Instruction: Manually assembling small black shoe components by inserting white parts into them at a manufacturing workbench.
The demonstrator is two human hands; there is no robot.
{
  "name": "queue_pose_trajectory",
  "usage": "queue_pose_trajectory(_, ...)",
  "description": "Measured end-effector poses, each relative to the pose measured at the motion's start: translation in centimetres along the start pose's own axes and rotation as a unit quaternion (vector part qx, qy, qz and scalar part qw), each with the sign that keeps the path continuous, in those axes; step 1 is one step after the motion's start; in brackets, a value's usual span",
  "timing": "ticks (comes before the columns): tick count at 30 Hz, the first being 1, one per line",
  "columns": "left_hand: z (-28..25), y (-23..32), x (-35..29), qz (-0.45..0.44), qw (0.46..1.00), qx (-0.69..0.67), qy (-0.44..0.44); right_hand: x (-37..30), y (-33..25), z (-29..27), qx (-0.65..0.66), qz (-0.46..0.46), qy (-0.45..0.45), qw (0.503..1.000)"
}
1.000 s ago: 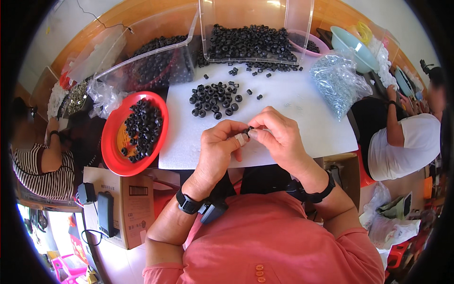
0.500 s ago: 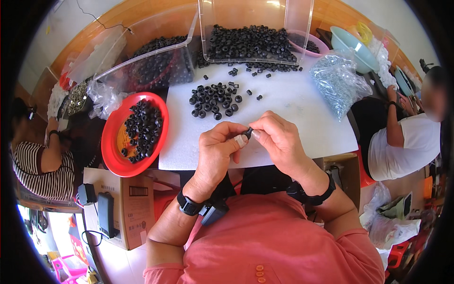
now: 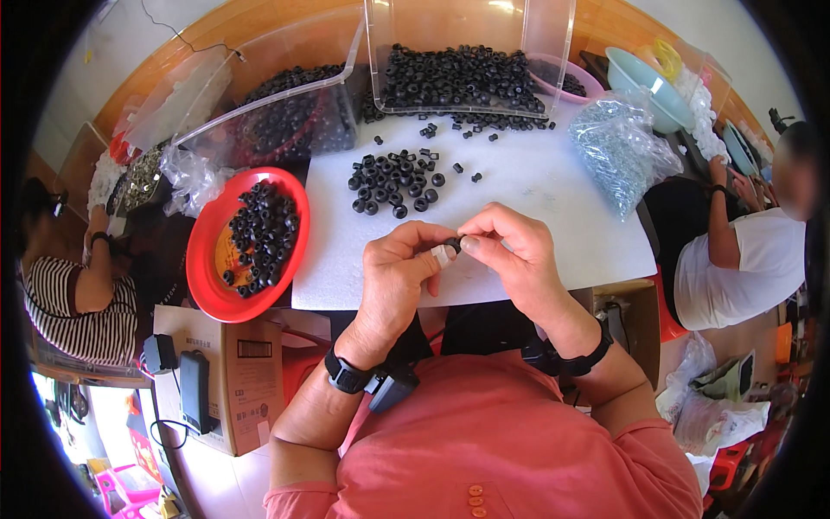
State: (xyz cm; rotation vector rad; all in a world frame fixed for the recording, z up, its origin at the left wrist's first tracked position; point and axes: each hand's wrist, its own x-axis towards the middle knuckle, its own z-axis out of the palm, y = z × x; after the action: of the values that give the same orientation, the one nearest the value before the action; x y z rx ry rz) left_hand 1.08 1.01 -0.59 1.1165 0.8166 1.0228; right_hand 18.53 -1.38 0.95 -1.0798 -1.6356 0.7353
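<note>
Small black ring part (image 3: 453,245) is pinched between the fingertips of both hands, held just above the near edge of the white foam sheet (image 3: 553,186) that covers the counter. The left hand (image 3: 399,275) is closed around it from the left, thumb and forefinger meeting at the part, with a pale tape wrap seen on one fingertip. The right hand (image 3: 512,251) is closed on it from the right, its fingers curled over the top. Whether a second piece is held with it cannot be told, since the fingers hide most of it.

Beyond the hands, a loose cluster of black rings (image 3: 393,182) is spread on the sheet, with a few strays further out. At the far edge a clear plastic bin (image 3: 462,60) filled with the same black parts is set. To the left, a red round tray (image 3: 246,246) holding more black rings is placed partly off the sheet's edge. To the right, a clear bag of small metal pieces (image 3: 616,151) is laid on the sheet. Other people are seated at either side, well apart.
</note>
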Motion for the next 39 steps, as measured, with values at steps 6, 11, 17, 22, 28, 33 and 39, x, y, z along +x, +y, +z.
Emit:
queue_pose_trajectory(6,-0.3,-0.2,0.1,-0.003,0.999,-0.045,-0.004,0.0,0.5,0.7,0.047,-0.019,0.023,0.998)
queue_pose_trajectory(11,-0.3,-0.2,0.0,-0.005,0.998,-0.055,-0.011,-0.2,1.1,1.2,0.097,0.011,0.037,0.994)
queue_pose_trajectory(17,-0.3,-0.5,-0.2,0.007,0.999,-0.035,-0.008,-0.3,1.4,1.2,0.114,0.044,0.026,0.992)
queue_pose_trajectory(22,-0.2,-0.5,-0.1,0.011,0.999,-0.036,0.002,-0.1,1.0,1.4,0.150,0.078,0.036,0.985)
queue_pose_trajectory(28,-0.2,-0.4,-0.1,0.006,0.998,-0.052,0.020,0.0,0.4,1.8,-0.055,-0.059,0.049,0.996)
queue_pose_trajectory(33,0.1,-0.1,-0.2,-0.008,0.998,-0.054,0.037,0.1,0.4,1.1,-0.097,-0.114,0.038,0.988)
queue_pose_trajectory(39,0.3,-0.1,-0.3,-0.005,0.999,-0.020,0.038,0.2,-0.1,1.0,-0.204,-0.133,0.031,0.969)
